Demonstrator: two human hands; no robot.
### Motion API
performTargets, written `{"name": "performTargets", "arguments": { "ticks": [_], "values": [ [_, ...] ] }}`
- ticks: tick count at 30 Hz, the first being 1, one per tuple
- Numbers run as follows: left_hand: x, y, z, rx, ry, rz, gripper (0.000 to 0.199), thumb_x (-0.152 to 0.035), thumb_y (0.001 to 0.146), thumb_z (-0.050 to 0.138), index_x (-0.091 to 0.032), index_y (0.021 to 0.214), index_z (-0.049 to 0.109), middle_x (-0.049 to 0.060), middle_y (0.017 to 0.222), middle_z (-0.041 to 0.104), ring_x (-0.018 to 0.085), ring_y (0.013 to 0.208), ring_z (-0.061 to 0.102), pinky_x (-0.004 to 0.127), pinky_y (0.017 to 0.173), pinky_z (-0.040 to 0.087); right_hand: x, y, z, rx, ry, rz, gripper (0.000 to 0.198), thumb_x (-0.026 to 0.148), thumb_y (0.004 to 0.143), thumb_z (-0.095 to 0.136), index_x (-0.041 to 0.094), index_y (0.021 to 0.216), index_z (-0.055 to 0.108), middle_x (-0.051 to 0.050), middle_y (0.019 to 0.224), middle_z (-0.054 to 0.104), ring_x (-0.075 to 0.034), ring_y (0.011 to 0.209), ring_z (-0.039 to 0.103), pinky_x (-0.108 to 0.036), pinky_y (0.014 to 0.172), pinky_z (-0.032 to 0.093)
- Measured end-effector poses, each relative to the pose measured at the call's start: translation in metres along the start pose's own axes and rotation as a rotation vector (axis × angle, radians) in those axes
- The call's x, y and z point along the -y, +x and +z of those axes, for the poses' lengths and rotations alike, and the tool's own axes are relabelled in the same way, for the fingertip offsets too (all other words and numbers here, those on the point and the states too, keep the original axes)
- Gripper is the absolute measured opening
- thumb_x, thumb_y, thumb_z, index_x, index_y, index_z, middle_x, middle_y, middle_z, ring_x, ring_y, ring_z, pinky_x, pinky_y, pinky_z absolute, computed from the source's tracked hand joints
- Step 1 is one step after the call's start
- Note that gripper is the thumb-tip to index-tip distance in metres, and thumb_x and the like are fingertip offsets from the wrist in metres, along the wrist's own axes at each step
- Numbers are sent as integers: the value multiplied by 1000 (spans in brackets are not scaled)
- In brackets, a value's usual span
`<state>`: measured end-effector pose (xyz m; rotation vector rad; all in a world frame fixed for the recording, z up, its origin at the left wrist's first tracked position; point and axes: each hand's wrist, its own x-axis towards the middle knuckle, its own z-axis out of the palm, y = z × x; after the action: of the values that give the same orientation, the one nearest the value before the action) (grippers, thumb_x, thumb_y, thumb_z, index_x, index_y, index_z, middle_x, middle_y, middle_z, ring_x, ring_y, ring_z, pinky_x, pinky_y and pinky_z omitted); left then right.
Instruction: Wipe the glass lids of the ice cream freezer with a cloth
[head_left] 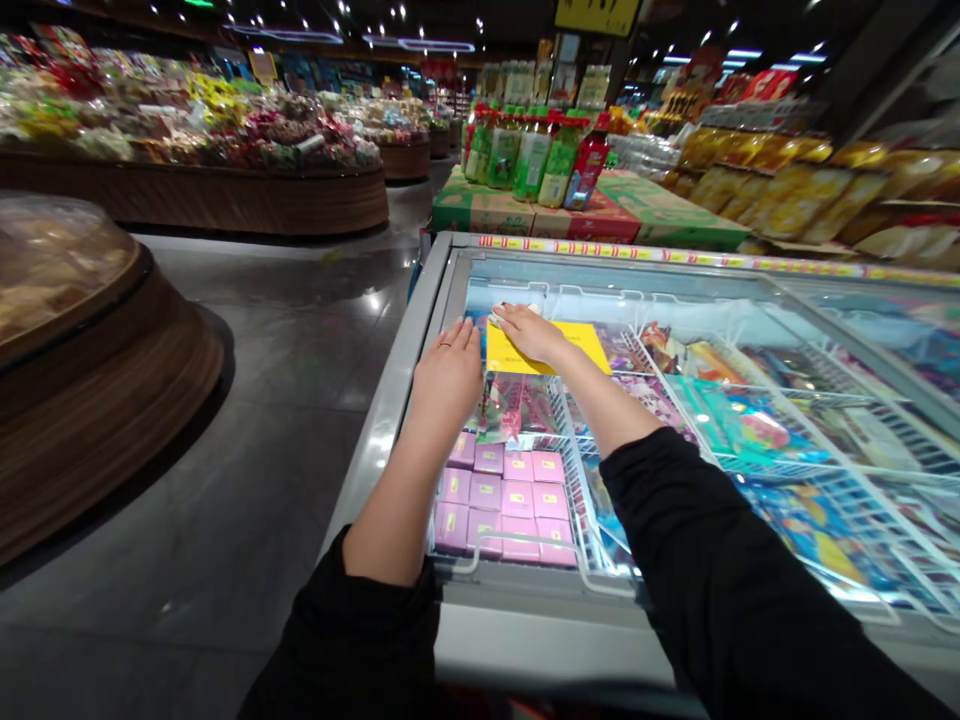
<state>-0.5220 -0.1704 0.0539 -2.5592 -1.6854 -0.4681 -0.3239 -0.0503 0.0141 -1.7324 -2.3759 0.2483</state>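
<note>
My left hand (450, 368) lies flat on the left edge of a chest freezer's glass lid (517, 270), its fingers stretched out and pointing away from me. A ring is on one finger. To its right, my right hand (529, 332) presses a crumpled white cloth (498, 317) against the glass; most of the cloth is hidden under the fingers. Partly beneath my right hand and forearm is a yellow sign (517, 358). Through the glass, pink and purple boxes (517, 497) show in a white wire basket (574, 480), with bagged goods behind them.
The freezer's metal frame (382, 425) runs along the left. Behind it, several green and red bottles (536, 155) stand on cartons (487, 210). Grey floor (292, 380) lies to the left, with a round wooden display stand (97, 400). Packaged goods (787, 195) are stacked at the back right.
</note>
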Motion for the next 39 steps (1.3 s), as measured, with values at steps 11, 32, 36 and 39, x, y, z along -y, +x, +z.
{"name": "performTargets", "arguments": {
  "ticks": [11,32,36,39],
  "values": [
    [1,1,1,9,-24,6,55,-7,104,39,-1,157,52,18,167,47,25,159,42,40,133,33,-11,-34,9,-59,-43,-11,61,43,113,25,23,166,48,-4,175,41,-28,164,33,-48,136,24],
    [3,0,5,-28,3,6,54,-4,101,45,-7,152,59,18,164,52,25,156,48,43,131,38,15,-16,7,-15,-39,-62,60,36,112,30,19,167,46,-6,175,40,-30,163,33,-47,136,25],
    [5,1,2,-8,-11,-3,53,-7,103,42,-6,155,56,16,167,48,23,158,45,40,133,35,11,16,0,-18,-34,4,60,33,112,29,19,168,43,-6,176,37,-29,164,32,-49,135,24],
    [4,1,-1,21,-26,-20,54,-8,105,42,-6,157,54,15,169,47,22,159,43,39,133,34,-2,22,-4,-18,-48,55,60,33,112,29,15,168,41,-9,177,35,-30,164,32,-47,135,25]
  ]
}}
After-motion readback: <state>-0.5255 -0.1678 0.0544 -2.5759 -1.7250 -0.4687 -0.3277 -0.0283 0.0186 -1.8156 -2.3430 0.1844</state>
